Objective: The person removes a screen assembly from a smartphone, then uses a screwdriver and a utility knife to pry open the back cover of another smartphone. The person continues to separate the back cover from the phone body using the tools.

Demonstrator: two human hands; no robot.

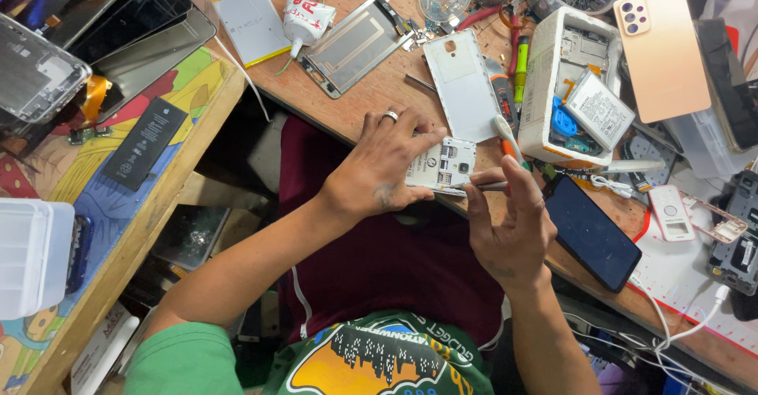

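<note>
Gripping an opened white phone body [444, 164] at the near edge of the wooden workbench [371, 87], the left hand [383, 170] is lying flat over its left half, fingers curled round the upper edge, a ring showing on one finger. The right hand [509, 229] is sitting just at four o'clock from the phone, thumb and forefinger pinched on a thin metal tool [483, 186] whose tip is touching the phone's lower right corner; the other fingers are standing loosely raised.

At twelve o'clock from the phone, a white back cover [462, 83] is lying flat, touching or nearly touching it. At eleven o'clock, a metal phone frame [355, 44] is resting beside a white squeeze tube [304, 16]. At two o'clock, a white tray [545, 79] is holding a battery [598, 111] and small parts, and a peach-coloured phone [659, 52] is lying past it. At four o'clock, just beside the right hand, a dark-screened phone [592, 233] is lying face up. Well apart at nine o'clock, a black battery [146, 142] is resting on a colourful side table [189, 79].
</note>
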